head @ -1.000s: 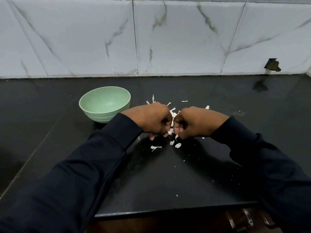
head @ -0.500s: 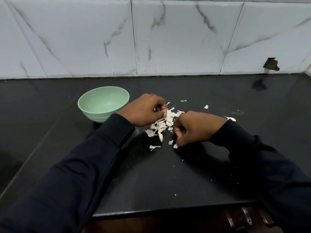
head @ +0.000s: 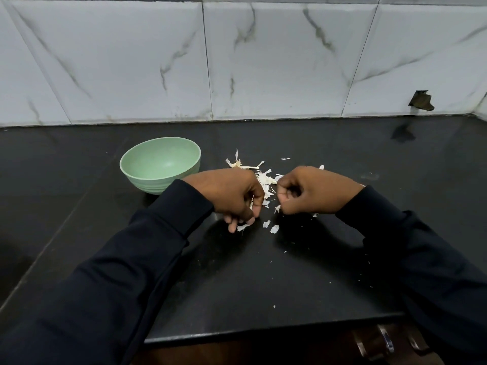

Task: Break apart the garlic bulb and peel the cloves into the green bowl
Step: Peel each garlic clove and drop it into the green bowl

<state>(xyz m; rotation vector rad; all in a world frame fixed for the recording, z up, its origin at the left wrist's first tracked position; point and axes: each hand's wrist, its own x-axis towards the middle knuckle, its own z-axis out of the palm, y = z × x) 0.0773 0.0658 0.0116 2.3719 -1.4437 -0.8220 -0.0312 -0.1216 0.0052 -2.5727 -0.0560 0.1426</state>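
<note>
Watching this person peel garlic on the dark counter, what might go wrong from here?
The garlic skins lie scattered loose between the hands, so a peeled clove could get lost among them or pick up scraps on its way to the bowl. The green bowl sits just behind the left hand and sleeve; a careless reach might knock it. Both fists are curled, the right hand too, hiding what they hold, so a clove might slip unnoticed.

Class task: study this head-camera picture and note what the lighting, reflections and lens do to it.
Head view: the wide lens bows the tile wall and its grout lines; the glossy black counter mirrors the wall's broken patch; soft shadows sit under the left hand and right hand; the green bowl is evenly lit.
</note>
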